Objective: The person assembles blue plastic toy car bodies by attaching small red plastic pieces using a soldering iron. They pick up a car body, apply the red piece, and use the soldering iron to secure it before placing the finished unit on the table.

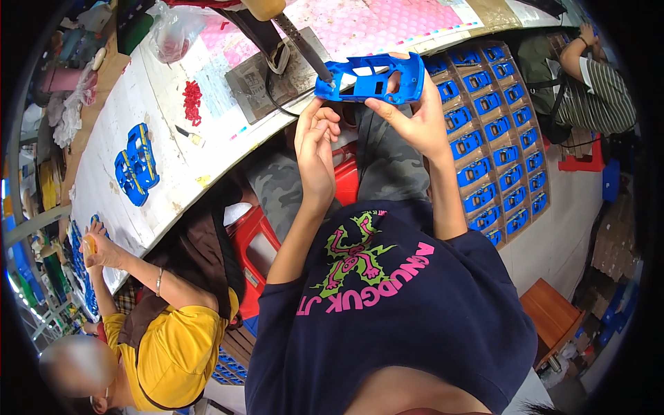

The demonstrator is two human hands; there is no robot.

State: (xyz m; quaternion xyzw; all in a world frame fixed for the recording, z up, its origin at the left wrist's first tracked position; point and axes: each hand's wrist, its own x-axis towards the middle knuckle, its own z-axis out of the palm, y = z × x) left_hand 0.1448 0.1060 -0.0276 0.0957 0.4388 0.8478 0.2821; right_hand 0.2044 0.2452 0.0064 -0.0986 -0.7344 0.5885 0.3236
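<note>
My right hand [418, 124] grips a blue toy car body shell [377, 79] by its right end, thumb on the near edge and fingers behind. The shell is held up at the table's near edge, its window openings showing. My left hand [318, 142] is just below the shell's left end, fingers loosely bent and apart; one fingertip reaches the shell's corner, and I cannot tell whether it presses on it. From above, a tool like a soldering iron [301, 48], with a pale yellow handle and a perforated metal barrel, comes down to the shell's left end.
On the white table [228, 155] lie red small parts [192, 104], a knife-like tool [188, 135] and a blue-yellow car shell [137, 164]. A cardboard tray [494, 149] of blue shells stands at my right. A person in yellow [173, 346] works at left; another person [595, 90] is at far right.
</note>
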